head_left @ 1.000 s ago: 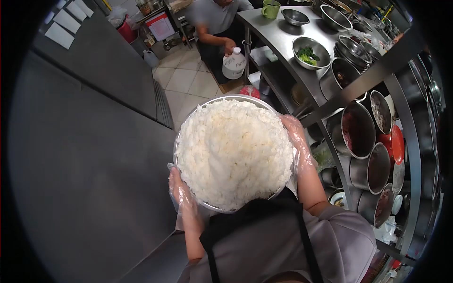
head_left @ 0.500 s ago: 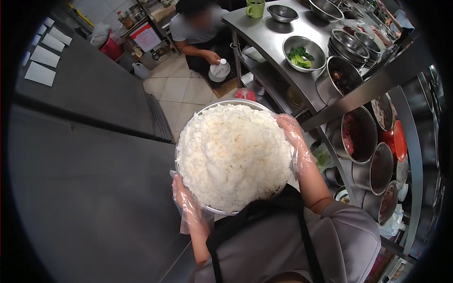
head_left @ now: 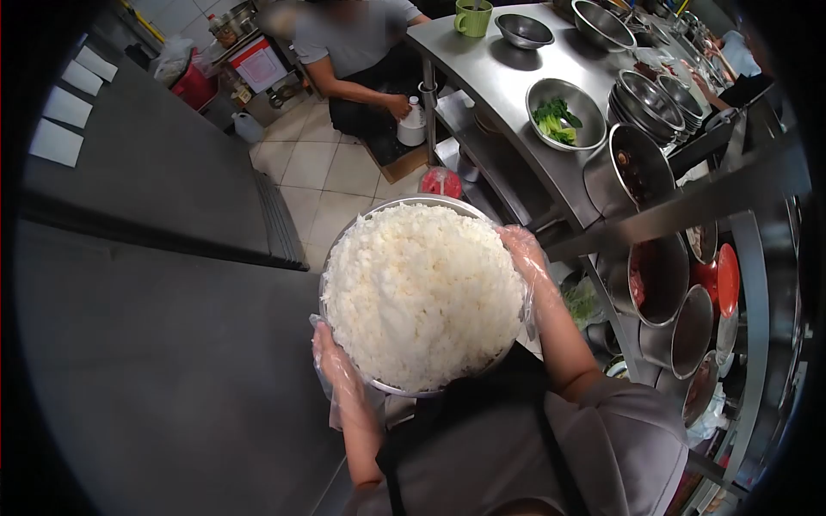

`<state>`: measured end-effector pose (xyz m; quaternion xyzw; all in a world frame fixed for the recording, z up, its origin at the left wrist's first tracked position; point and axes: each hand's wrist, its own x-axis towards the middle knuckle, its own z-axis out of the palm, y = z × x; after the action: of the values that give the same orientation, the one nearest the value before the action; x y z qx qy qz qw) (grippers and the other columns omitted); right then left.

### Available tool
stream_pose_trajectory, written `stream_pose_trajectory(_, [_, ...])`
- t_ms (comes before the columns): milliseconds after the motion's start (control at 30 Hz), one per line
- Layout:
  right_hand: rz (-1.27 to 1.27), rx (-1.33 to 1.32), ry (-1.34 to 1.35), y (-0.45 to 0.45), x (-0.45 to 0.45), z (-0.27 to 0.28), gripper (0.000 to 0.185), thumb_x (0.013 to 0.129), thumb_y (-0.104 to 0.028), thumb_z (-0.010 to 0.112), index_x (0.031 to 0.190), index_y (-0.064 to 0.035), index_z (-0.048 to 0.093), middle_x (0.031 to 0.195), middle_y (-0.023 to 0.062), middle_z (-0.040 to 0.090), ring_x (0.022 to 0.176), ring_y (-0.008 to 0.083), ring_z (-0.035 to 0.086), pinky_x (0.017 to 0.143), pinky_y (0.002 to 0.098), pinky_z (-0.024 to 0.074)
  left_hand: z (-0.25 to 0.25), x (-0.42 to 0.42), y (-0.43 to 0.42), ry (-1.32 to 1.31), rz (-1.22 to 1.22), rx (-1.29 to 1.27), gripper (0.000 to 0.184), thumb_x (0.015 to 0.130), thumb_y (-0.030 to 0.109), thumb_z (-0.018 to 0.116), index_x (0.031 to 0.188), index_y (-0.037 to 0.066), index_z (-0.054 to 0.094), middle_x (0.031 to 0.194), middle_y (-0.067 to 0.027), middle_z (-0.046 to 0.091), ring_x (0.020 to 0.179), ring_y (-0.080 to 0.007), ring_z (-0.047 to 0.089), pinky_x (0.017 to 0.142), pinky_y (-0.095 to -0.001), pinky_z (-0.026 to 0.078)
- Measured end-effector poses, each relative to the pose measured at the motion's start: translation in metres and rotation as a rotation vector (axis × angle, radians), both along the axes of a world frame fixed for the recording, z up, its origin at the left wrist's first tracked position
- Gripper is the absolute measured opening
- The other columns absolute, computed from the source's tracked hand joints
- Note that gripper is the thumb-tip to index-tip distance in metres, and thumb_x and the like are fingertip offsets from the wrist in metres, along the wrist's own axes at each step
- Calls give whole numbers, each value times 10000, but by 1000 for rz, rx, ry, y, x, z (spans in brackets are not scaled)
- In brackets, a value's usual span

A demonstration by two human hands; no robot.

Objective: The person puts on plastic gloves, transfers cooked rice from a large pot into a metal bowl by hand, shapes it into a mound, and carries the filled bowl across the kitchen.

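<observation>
A large round metal basin (head_left: pixel 385 207) heaped with white cooked rice (head_left: pixel 422 292) is held up in front of my body. My left hand (head_left: pixel 337 357), in a clear plastic glove, grips the basin's lower left side. On its upper right rim, my right hand (head_left: pixel 523 258), gloved the same way, is closed around the edge. The fingers beneath the basin are hidden on both sides. The near edge of the basin rests close to my dark apron.
Ahead, a person (head_left: pixel 357 52) crouches holding a white jug (head_left: pixel 412 126). On the right, a steel counter (head_left: pixel 482 64) carries a bowl of greens (head_left: pixel 557 120), stacked bowls and a green mug (head_left: pixel 473 17). Metal pots (head_left: pixel 658 284) fill a shelf below. Grey cabinets (head_left: pixel 172 344) line the left.
The view has shifted a little, so the counter and cabinets sit slightly differently in the picture. The crouching person has straightened somewhat, with the jug more upright. Both my hands keep their hold.
</observation>
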<state>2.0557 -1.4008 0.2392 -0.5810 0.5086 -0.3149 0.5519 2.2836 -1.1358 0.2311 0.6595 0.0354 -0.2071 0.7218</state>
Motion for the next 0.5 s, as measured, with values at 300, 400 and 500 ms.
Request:
stream_pose_trajectory(300, [-191, 8, -132, -101, 9, -79, 189, 908, -233, 612, 813, -70, 630, 756, -30, 582, 703, 77, 495, 665, 244, 406, -106, 57, -134, -113, -274, 101, 530, 954, 389, 484, 1194, -79, 549, 1200, -180, 570, 1104, -247, 529, 971, -345, 388])
stream_pose_trajectory(400, [-261, -85, 60, -156, -3, -122, 247, 910, -286, 598, 961, -50, 651, 895, 34, 648, 839, 139, 563, 777, 282, 433, -160, 82, -202, -105, -393, 52, 521, 966, 392, 443, 1204, -60, 545, 1200, -174, 573, 1104, -264, 528, 979, -354, 375])
stream_pose_trajectory(500, [-390, -156, 390, -186, -6, -120, 392, 908, -364, 577, 1149, -58, 621, 1160, 112, 625, 1078, 217, 557, 936, 329, 402, -158, 87, -267, -184, -550, 86, 528, 970, 401, 419, 1212, -52, 538, 1195, -181, 573, 1115, -286, 521, 989, -359, 364])
